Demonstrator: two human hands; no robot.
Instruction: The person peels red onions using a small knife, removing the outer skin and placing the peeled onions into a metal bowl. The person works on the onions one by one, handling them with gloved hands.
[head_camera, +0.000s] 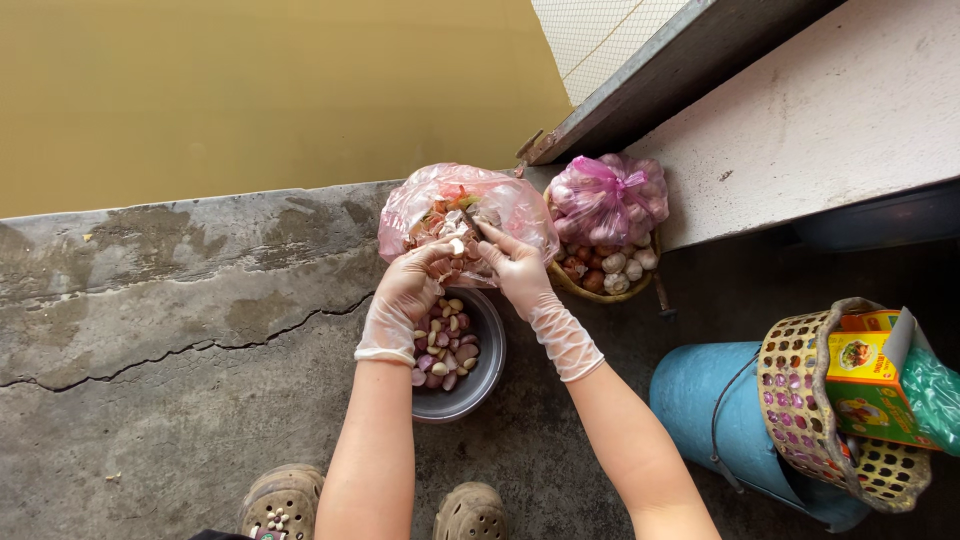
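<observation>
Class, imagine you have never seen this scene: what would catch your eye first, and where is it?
At centre, the left hand and right hand, both in clear gloves, meet over a metal bowl of peeled cloves, the left pinching a garlic clove. Behind them lies a pink plastic bag of peelings. At lower right, a woven basket holds a bright box.

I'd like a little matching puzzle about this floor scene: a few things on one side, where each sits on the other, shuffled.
Things:
1. metal bowl
2. tied pink bag
3. blue bucket
4. open pink bag

Places:
A. lying on its side, bottom right
B. just beyond both gloved hands
C. under the wrists, holding peeled cloves
D. on top of a shallow basket of garlic

Pairs: 1-C, 2-D, 3-A, 4-B
</observation>
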